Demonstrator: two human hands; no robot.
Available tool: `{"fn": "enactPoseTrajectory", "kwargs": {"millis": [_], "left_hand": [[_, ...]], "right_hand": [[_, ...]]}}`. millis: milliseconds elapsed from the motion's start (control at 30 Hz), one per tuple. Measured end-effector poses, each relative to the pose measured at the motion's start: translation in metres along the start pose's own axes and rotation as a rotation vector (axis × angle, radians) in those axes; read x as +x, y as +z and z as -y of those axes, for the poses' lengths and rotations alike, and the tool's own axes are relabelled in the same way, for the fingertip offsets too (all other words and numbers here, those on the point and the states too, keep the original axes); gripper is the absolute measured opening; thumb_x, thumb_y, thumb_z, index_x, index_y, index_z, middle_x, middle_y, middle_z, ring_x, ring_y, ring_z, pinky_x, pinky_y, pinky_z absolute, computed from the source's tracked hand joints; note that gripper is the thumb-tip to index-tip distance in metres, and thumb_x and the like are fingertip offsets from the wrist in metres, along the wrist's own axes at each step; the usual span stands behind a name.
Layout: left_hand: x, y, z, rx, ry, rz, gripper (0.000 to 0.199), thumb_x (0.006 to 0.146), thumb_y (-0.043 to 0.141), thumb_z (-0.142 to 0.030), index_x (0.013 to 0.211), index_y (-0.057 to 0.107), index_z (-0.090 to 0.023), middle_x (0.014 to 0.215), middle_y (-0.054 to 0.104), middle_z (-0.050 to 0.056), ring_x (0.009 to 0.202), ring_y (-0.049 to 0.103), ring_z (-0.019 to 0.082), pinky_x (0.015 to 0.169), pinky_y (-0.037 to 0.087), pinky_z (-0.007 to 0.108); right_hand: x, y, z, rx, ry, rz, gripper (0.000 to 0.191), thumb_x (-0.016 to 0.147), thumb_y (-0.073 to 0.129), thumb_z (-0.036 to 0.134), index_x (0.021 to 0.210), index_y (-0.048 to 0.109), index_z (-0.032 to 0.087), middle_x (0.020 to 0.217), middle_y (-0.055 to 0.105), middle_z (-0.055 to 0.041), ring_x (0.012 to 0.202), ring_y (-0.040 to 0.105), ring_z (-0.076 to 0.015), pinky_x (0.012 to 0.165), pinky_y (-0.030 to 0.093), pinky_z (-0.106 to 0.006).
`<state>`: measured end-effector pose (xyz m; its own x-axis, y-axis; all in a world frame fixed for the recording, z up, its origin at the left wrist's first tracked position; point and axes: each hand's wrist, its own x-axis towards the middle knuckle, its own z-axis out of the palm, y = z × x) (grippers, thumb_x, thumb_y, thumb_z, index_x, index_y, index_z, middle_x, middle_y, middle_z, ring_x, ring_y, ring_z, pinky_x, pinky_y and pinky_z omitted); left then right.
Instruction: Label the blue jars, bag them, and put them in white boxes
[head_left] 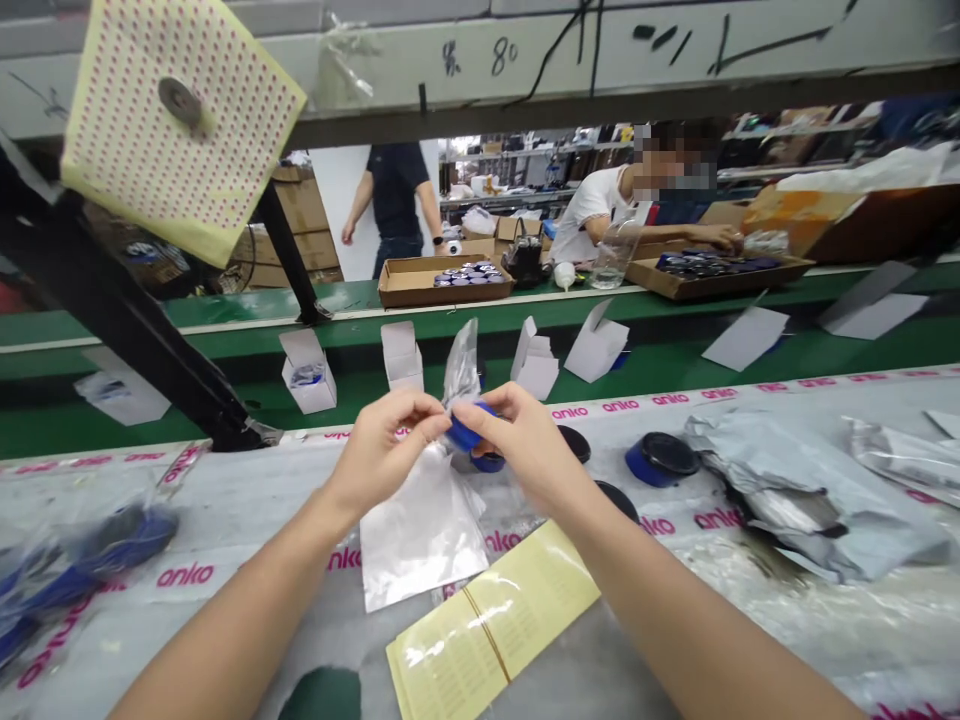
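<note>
Near the middle, my right hand grips a small blue round piece between thumb and fingers. My left hand pinches at the edge of a clear plastic bag, which stands up between the two hands and touches the blue piece. Below them a silvery-white bag lies flat on the covered table. A yellow sheet stack with a band round it lies nearer. To the right of my right hand sits a blue round container with a black top, with more black round tops partly behind my forearm.
Open white boxes stand along the green conveyor. A torn grey bag lies right, blue bagged items left. A dotted yellow sheet hangs upper left. Across the line, a person reaches into a cardboard tray; another person stands behind.
</note>
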<state>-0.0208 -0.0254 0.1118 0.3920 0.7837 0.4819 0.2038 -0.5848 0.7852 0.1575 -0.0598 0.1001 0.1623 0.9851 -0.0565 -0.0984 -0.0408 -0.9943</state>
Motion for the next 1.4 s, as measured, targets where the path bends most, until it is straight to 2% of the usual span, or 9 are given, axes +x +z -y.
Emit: {"fn": "enactPoseTrajectory", "kwargs": {"millis": [100,267,500,700,967,1100,1233,1300,1400], "left_hand": [[-0.005,0.005,-0.001,0.14,0.107,0.002,0.013,0.095,0.064,-0.028,0.084,0.07,-0.022,0.078,0.068,0.001,0.072,0.059,0.014,0.067,0.046,0.027],[-0.004,0.007,0.002,0.173,-0.001,-0.042,0.012,0.096,0.062,-0.031,0.09,0.069,-0.023,0.082,0.071,0.001,0.07,0.061,0.015,0.063,0.047,0.027],[-0.002,-0.008,-0.013,0.129,-0.161,-0.028,0.013,0.092,0.063,-0.034,0.085,0.066,-0.023,0.068,0.066,-0.001,0.058,0.059,0.014,0.054,0.044,0.025],[0.013,-0.038,0.009,0.024,-0.457,0.037,0.017,0.084,0.069,-0.029,0.072,0.061,-0.02,0.05,0.062,-0.001,0.044,0.059,0.015,0.045,0.047,0.024],[0.013,-0.064,0.027,-0.103,-0.577,0.235,0.019,0.078,0.077,-0.031,0.07,0.064,-0.019,0.057,0.068,0.002,0.049,0.067,0.017,0.046,0.054,0.026],[0.022,-0.078,0.056,-0.077,-0.514,0.018,0.026,0.08,0.077,-0.04,0.074,0.065,-0.018,0.059,0.068,0.004,0.047,0.061,0.015,0.042,0.044,0.022],[0.033,-0.062,0.114,-0.009,-0.435,-0.341,0.034,0.08,0.076,-0.034,0.108,0.064,-0.018,0.105,0.074,0.014,0.098,0.073,0.027,0.074,0.058,0.035],[0.037,-0.047,0.141,-0.038,-0.396,-0.363,0.07,0.071,0.083,-0.025,0.135,0.055,-0.02,0.14,0.062,0.019,0.135,0.057,0.033,0.103,0.051,0.044],[0.038,-0.032,0.172,-0.123,-0.354,-0.3,0.099,0.065,0.085,-0.016,0.152,0.04,-0.023,0.154,0.053,0.019,0.147,0.046,0.035,0.12,0.037,0.048]], "right_hand": [[-0.006,0.001,0.001,0.207,0.118,0.065,0.047,0.076,0.082,0.061,0.085,0.056,0.023,0.073,0.062,0.0011,0.067,0.062,-0.0155,0.056,0.051,-0.027],[-0.013,-0.003,0.005,0.302,0.114,0.313,0.045,0.073,0.089,0.044,0.106,0.067,0.024,0.1,0.067,-0.0023,0.083,0.066,-0.0151,0.068,0.057,-0.027],[0.022,0.016,-0.009,-0.08,0.017,0.281,0.025,0.078,0.077,0.041,0.081,0.067,0.018,0.06,0.057,0.0026,0.047,0.046,-0.0089,0.04,0.035,-0.021],[0.046,0.033,-0.012,-0.384,-0.031,0.369,0.036,0.083,0.072,0.047,0.063,0.06,0.019,0.056,0.055,0.0023,0.049,0.046,-0.0109,0.045,0.035,-0.024],[0.047,0.071,-0.027,-0.799,-0.204,0.566,0.052,0.064,0.088,0.037,0.106,0.063,0.019,0.1,0.071,-0.0086,0.09,0.066,-0.0282,0.071,0.048,-0.034],[0.061,0.075,-0.014,-0.871,-0.244,0.61,0.04,0.066,0.082,0.033,0.098,0.061,0.02,0.084,0.071,-0.0043,0.078,0.067,-0.0262,0.066,0.047,-0.034],[0.1,0.064,0.021,-0.827,-0.35,0.546,0.033,0.08,0.07,0.041,0.103,0.06,0.02,0.094,0.073,-0.005,0.075,0.067,-0.0206,0.065,0.05,-0.032],[0.125,0.064,0.027,-0.815,-0.517,0.389,0.037,0.088,0.062,0.043,0.114,0.056,0.018,0.106,0.072,-0.0094,0.084,0.069,-0.0222,0.071,0.052,-0.034],[0.155,0.068,0.018,-0.851,-0.724,0.268,0.04,0.092,0.058,0.038,0.125,0.05,0.017,0.123,0.067,-0.0129,0.106,0.066,-0.0247,0.088,0.051,-0.037]]}}
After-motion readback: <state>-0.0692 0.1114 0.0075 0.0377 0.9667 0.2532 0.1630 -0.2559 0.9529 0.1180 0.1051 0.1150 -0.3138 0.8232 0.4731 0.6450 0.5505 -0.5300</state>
